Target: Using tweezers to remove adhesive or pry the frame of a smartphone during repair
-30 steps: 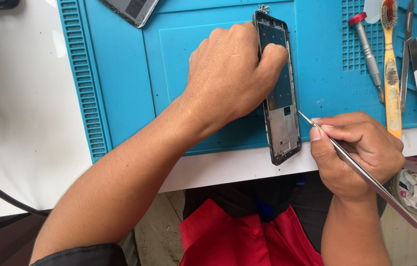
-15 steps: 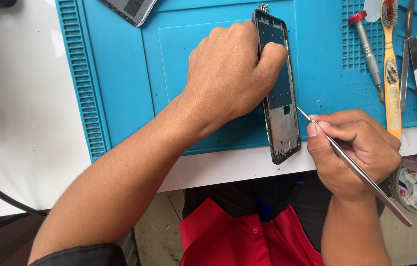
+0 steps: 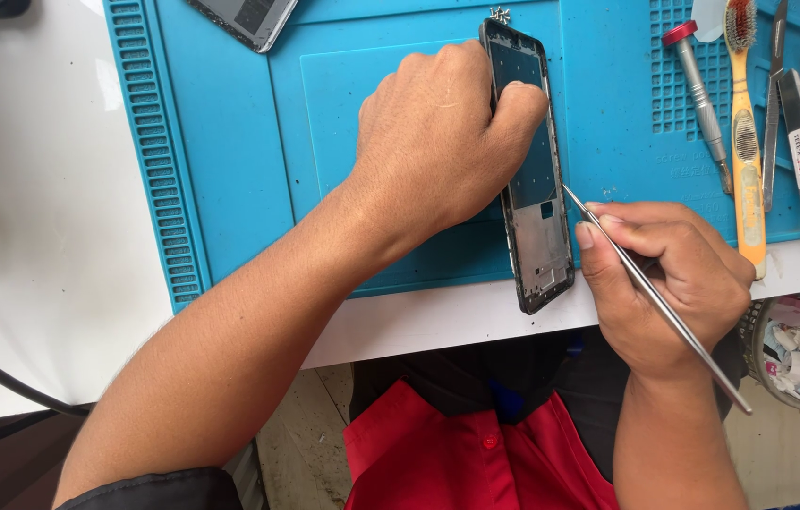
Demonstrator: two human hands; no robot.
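Likely a phone repair workbench: blue work mat [image 3: 230, 142], screwdriver [image 3: 699, 90], brush [image 3: 746, 132].

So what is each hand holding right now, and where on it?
The left hand grips the phone frame by its upper part, against the blue mat. The right hand pinches the thin metal tool near its tip.

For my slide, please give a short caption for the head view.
Left hand steadies a phone frame on a blue mat; right hand holds tweezers.

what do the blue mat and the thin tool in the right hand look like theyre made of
Blue mat: likely silicone or soft rubber, with a matte finish and moulded ridges and compartments.
Thin tool in the right hand: apparently steel, a slim rod with a bright silvery sheen.
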